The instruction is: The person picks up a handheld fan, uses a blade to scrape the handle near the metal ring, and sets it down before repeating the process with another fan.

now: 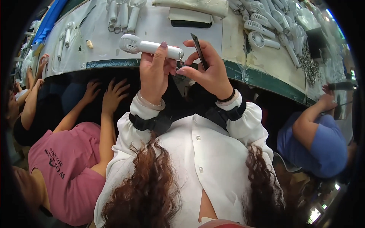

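Observation:
My left hand (153,72) is closed round a white handheld fan (150,47), lying nearly level above the table's front edge. The fan's grilled head points left and its handle end points right. A small metal clasp (180,60) hangs at that handle end. My right hand (207,68) is closed, with a slim dark tool (199,52) held upright between its fingers; its exact kind is unclear. The right thumb tip is beside the clasp, close to my left fingertips. Whether it touches the clasp cannot be made out.
White fans (122,15) lie at the far left-centre, and a larger heap of fans (272,22) at the far right. Metal clasps (310,66) are piled beside it. A white pouch-like item (190,17) lies ahead. Co-workers sit left, in a pink shirt (72,163), and right, in blue (315,140).

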The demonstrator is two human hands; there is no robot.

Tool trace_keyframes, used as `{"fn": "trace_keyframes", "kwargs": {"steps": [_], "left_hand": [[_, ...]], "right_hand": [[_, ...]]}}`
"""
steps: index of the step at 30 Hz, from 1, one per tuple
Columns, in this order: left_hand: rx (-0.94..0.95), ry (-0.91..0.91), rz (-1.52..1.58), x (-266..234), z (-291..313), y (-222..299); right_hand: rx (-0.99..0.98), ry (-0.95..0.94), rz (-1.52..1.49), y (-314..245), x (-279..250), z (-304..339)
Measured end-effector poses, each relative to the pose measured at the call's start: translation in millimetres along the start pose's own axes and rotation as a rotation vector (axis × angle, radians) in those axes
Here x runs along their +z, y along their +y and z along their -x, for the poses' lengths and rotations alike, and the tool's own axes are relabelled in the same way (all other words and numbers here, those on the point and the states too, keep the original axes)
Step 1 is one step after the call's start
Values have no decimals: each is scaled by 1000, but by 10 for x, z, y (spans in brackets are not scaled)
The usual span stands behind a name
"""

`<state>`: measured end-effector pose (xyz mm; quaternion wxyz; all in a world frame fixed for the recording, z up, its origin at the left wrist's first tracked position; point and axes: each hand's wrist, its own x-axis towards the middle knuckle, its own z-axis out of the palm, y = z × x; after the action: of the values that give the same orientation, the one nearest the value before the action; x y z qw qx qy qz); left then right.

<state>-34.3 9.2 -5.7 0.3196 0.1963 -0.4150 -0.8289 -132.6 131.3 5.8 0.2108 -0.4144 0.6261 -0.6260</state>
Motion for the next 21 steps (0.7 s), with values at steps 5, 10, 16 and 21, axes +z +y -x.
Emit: {"fn": "trace_keyframes", "kwargs": {"steps": [5,10,16,21], "left_hand": [[-37,-47,-7,-87,66,-59],[-70,-12,44,-50,120,-79],[-130,-3,56,28,136,-69],[-473,-239,-61,-190,263,141]], "right_hand": [[-49,-26,-106,238,-72,21],[75,-89,-253,234,-86,-49],[157,-138,-562,263,-30,-121],[191,-126,-559,305,-111,-158]]}}
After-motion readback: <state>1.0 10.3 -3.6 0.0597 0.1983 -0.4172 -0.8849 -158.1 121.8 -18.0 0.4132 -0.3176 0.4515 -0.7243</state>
